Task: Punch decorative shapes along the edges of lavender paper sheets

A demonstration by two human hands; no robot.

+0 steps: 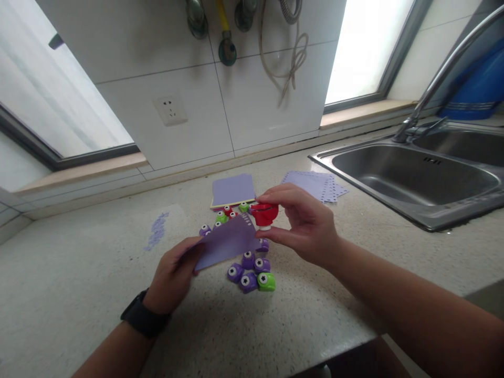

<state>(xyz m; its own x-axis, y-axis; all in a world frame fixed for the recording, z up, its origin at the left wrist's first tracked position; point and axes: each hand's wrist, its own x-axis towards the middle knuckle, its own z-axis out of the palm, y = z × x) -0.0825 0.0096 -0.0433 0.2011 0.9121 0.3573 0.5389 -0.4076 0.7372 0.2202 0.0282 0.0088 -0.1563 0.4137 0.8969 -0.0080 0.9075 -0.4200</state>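
My left hand [177,268] grips a purple sheet of paper [228,241] by its left side, the sheet raised and tilted above the counter. A row of small punched holes runs along its upper right edge. Between thumb and fingers, my right hand [303,223] pinches a red craft hole punch [264,215] at that edge; whether the paper sits in its slot is hard to make out. Several purple punches [248,282] and a green punch [266,282] lie below the sheet. More punches, green, red [227,210] and purple, are partly hidden behind it.
A stack of purple paper [233,190] lies at the back of the counter [98,278]. Right of it, punched purple sheets [307,184] are fanned out. Small purple paper bits [156,231] lie at the left. A steel sink [417,173] with a faucet [409,128] stands at the right.
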